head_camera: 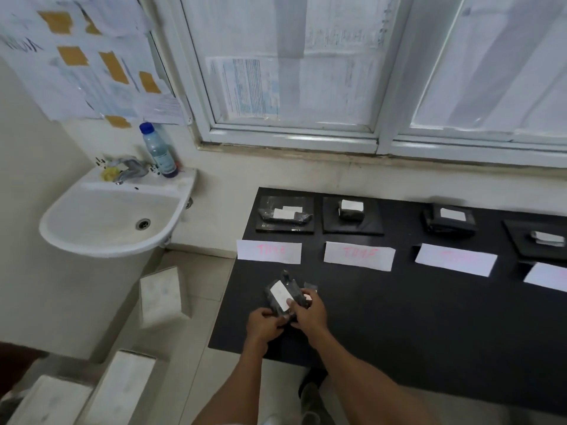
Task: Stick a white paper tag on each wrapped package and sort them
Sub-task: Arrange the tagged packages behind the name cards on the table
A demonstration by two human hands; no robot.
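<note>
Package (283,299) gripped in my left hand (263,326) — steadied off the table (399,317) — so my right hand (310,312) thumb presses the white tag (279,294) flat.

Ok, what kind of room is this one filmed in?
Probably a small workroom or lab: a wall-mounted sink with a bottle on its rim, a black worktable under a paper-covered window, and notices taped up.

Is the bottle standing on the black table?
No, the bottle stands on the sink rim by the tap, left of the black table.
</note>
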